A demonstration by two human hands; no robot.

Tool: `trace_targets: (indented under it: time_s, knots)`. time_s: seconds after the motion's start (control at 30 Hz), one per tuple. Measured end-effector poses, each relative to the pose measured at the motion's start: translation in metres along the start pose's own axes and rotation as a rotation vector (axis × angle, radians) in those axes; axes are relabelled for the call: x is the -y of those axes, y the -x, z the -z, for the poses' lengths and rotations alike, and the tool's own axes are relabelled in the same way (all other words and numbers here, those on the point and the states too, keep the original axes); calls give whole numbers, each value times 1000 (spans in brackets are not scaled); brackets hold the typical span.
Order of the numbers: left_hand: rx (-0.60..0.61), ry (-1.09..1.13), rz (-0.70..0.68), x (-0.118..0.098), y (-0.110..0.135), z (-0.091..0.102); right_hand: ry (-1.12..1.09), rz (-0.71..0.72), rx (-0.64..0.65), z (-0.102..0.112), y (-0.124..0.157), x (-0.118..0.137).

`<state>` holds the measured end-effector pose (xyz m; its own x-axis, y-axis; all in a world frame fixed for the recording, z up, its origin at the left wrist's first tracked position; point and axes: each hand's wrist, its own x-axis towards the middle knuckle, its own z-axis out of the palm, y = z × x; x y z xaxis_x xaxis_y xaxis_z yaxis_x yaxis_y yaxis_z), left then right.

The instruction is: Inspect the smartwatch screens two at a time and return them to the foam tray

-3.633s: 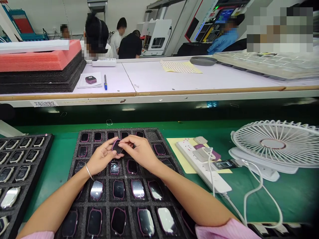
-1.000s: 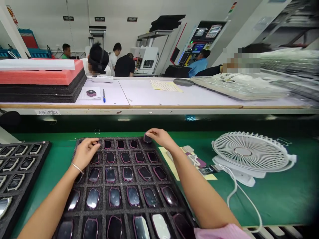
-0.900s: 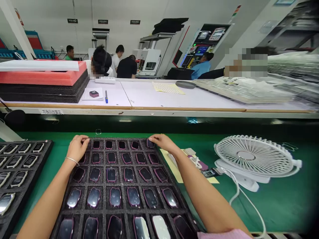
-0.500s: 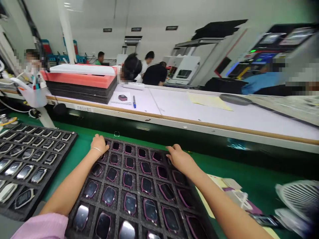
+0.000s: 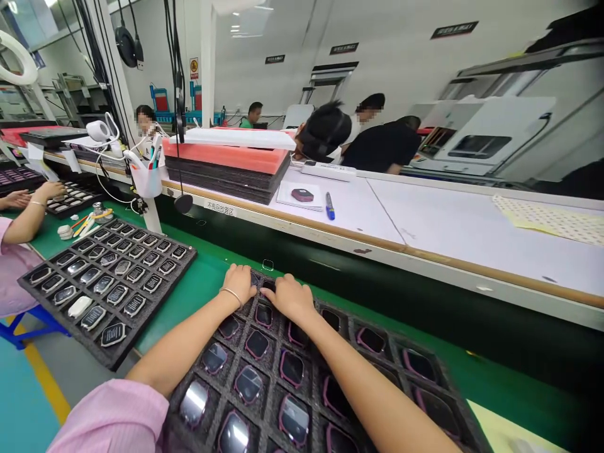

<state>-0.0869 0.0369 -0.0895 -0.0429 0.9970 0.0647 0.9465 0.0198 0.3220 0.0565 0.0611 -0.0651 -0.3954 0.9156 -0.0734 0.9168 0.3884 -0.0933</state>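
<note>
A black foam tray (image 5: 268, 368) in front of me holds smartwatch cases with dark screens and purple frames, such as this purple smartwatch (image 5: 248, 384), each in its own slot. At the tray's far left corner, my left hand (image 5: 238, 284) has its fingers curled down, thumb toward the first slot. Close beside it, my right hand (image 5: 293, 301) bends over the far row, its thumb by a dark screen. The fingertips of both hands are partly hidden, so I cannot make out what they grip. My right forearm covers several slots.
A second foam tray (image 5: 155, 302) with silver watches lies at the left. A co-worker's hands (image 5: 50, 189) are beyond it. Above the green bench runs a white shelf (image 5: 358, 201) with a foam stack (image 5: 226, 170), a blue marker (image 5: 329, 206) and a purple watch (image 5: 302, 194) on paper.
My view has turned left. My right hand has moved left along the tray's far edge, from its right side to beside my left hand. My left hand stays at the far left corner.
</note>
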Motion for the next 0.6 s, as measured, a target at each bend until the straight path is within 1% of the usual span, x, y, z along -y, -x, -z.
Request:
trace_targets:
  time_s: [0.07, 0.13, 0.2, 0.23, 0.27, 0.33, 0.4, 0.5, 0.6]
  knots:
    - [7, 12, 8, 1, -2, -1, -73, -68, -1, -1, -2, -5]
    - [13, 19, 20, 2, -4, -1, -192, -95, -49, -1, -1, -15]
    - [15, 21, 22, 2, -4, 0, -384, -73, -101, -1, 4, -26]
    - [13, 22, 18, 2, -4, 0, -528, -53, -104, -1, 9, -31]
    - [9, 23, 11, 2, -4, 0, -702, -37, -82, -1, 15, -37]
    - [-1, 26, -2, 1, -3, 0, -1069, -17, 5, 0, 31, -48]
    - [-10, 28, -10, 1, -2, 0, -1346, -43, 102, 0, 49, -57]
    - [-13, 26, -16, 2, -1, 0, -1616, -141, 197, -4, 73, -69]
    - [-16, 21, -19, 2, -1, 0, -1825, -212, 217, -13, 90, -78]
